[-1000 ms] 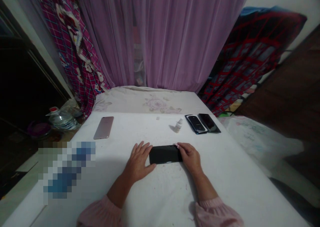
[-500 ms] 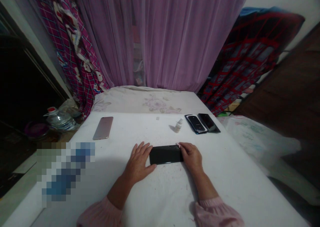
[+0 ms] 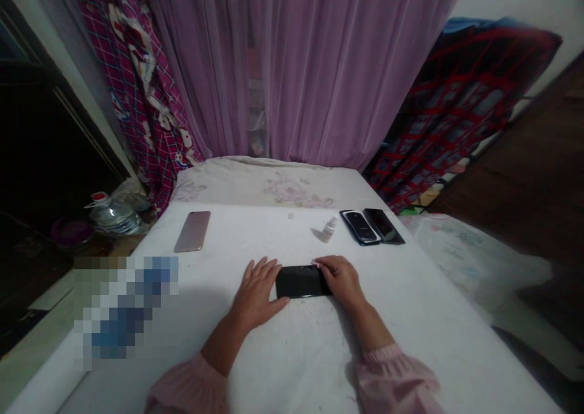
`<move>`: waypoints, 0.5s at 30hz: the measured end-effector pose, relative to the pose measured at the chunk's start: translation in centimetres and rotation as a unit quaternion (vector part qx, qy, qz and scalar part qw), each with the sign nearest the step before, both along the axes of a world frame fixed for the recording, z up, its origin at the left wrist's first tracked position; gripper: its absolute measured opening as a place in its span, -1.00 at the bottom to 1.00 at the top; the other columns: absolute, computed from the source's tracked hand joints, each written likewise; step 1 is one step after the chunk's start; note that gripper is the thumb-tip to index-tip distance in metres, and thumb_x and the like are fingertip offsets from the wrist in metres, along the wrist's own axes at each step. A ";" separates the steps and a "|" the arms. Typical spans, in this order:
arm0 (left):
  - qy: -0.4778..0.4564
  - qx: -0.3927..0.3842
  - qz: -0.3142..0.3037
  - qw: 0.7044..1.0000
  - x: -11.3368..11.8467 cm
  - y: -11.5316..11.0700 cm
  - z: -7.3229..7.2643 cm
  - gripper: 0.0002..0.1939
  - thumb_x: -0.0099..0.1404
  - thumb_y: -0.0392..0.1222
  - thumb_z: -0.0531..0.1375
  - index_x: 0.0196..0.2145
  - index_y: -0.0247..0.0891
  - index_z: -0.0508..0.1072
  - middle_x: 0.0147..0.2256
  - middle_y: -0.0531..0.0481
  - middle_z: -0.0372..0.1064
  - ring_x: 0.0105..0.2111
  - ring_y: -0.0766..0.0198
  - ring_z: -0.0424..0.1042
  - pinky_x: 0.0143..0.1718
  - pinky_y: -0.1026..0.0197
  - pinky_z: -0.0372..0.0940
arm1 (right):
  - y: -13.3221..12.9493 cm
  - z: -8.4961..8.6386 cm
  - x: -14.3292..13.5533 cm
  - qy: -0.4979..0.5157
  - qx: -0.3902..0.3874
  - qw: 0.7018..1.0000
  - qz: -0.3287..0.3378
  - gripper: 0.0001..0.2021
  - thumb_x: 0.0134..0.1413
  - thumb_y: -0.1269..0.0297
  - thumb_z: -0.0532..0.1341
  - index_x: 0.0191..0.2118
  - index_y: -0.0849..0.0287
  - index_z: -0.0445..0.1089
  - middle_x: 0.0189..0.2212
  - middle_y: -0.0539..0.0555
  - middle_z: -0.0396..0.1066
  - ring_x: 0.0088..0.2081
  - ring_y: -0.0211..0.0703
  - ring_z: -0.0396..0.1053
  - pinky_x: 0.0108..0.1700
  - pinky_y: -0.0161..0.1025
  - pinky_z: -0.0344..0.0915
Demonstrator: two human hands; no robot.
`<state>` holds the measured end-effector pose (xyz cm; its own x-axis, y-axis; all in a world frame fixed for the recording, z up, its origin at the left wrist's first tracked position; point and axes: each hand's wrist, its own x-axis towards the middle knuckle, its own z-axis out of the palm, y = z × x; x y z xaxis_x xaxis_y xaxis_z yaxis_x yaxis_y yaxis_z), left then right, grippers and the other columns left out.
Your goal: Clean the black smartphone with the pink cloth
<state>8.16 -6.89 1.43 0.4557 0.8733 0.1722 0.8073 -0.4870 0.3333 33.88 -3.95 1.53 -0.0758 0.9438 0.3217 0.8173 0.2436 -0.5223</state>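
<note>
A black smartphone (image 3: 298,282) lies flat on the white cloth in front of me, long side across. My left hand (image 3: 259,292) braces its left end, thumb at the near corner and index finger at the far corner, the other fingers spread. Over the right end of the phone is my right hand (image 3: 341,280), fingers pinched together on a small white wad (image 3: 316,262) at the far edge; most of the wad is hidden. Wet-looking marks show on the glass beside those fingertips. A small clear spray bottle (image 3: 329,229) stands beyond the phone.
A rose-gold phone (image 3: 193,231) lies face down at the left. On the right are a dark phone on a box-like piece (image 3: 360,227) and another black phone (image 3: 384,225). A tiny pale square (image 3: 291,216) lies further back. A water jug (image 3: 112,213) stands off the left side.
My right hand has slid left along the phone's far edge with the white wad. The left hand keeps its place on the phone; the view has shifted slightly.
</note>
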 end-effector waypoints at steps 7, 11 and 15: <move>-0.009 0.004 -0.001 1.000 0.1 0.0 -0.1 -0.34 0.25 0.08 0.18 0.24 -0.17 0.18 0.26 -0.15 0.17 0.29 -0.04 0.06 0.32 -0.21 -0.19 | 0.2 0.7 -2.8 -0.050 -0.004 0.997 0.060 -0.76 0.12 0.38 0.16 -0.22 -0.03 0.56 -0.28 0.02 0.57 -0.19 -0.06 0.42 -0.09 -0.12 0.24; -0.003 -0.004 0.003 1.000 0.1 0.0 0.0 -0.32 0.23 0.08 0.19 0.24 -0.21 0.18 0.26 -0.17 0.17 0.30 -0.04 0.05 0.32 -0.21 -0.20 | -0.1 1.0 -4.7 -0.067 -0.007 0.995 0.072 -0.73 0.10 0.43 0.15 -0.20 -0.01 0.55 -0.26 0.04 0.57 -0.17 -0.03 0.40 -0.10 -0.11 0.21; -0.002 -0.003 0.005 1.000 0.2 -0.1 0.0 -0.31 0.23 0.09 0.20 0.23 -0.21 0.19 0.26 -0.17 0.16 0.30 -0.05 0.05 0.32 -0.21 -0.18 | -0.4 1.3 -6.1 -0.075 -0.015 0.994 0.084 -0.72 0.09 0.45 0.14 -0.17 0.01 0.54 -0.23 0.07 0.56 -0.15 -0.01 0.39 -0.12 -0.10 0.21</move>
<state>8.37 -6.96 1.39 0.4471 0.8785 0.1681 0.8106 -0.4774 0.3391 27.75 -4.33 2.83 -0.2787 0.9224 0.2672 0.8351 0.3702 -0.4068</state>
